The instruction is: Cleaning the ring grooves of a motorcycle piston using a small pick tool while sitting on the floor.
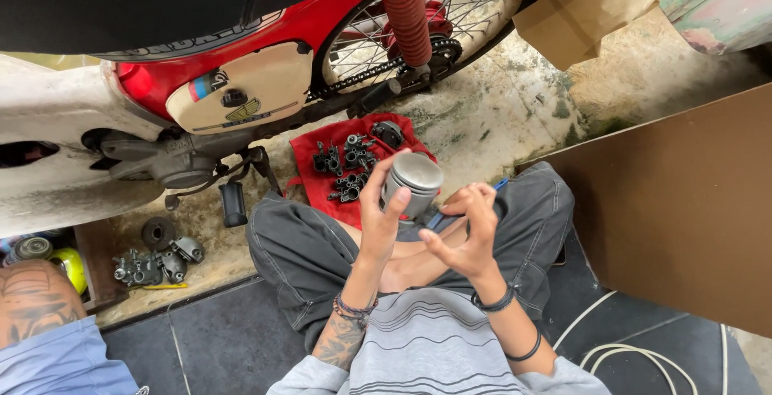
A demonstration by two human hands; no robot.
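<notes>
At nine o'clock from the hands I see a cluster of grey metal engine parts [157,262] on the concrete floor [515,114], beside a yellow can [71,266]. Up at eleven o'clock stands the red and cream motorcycle [241,81], its spoked rear wheel [426,17] toward twelve. Just below the wheel lies a red rag [322,174] carrying small dark metal pieces [346,166].

The left hand [379,210] is raised over my crossed legs, its grip closed round a silver piston [412,182] — thumb on the near side, fingers on the far side, crown tilted up toward the camera. The piston sits between the two hands, just in front of the rag.

The right hand [466,234] hovers just at three o'clock of the piston, fingers spread and curled, holding nothing — whether a fingertip touches the piston skirt I cannot tell. Further at three o'clock leans a brown cardboard sheet [683,210].
</notes>
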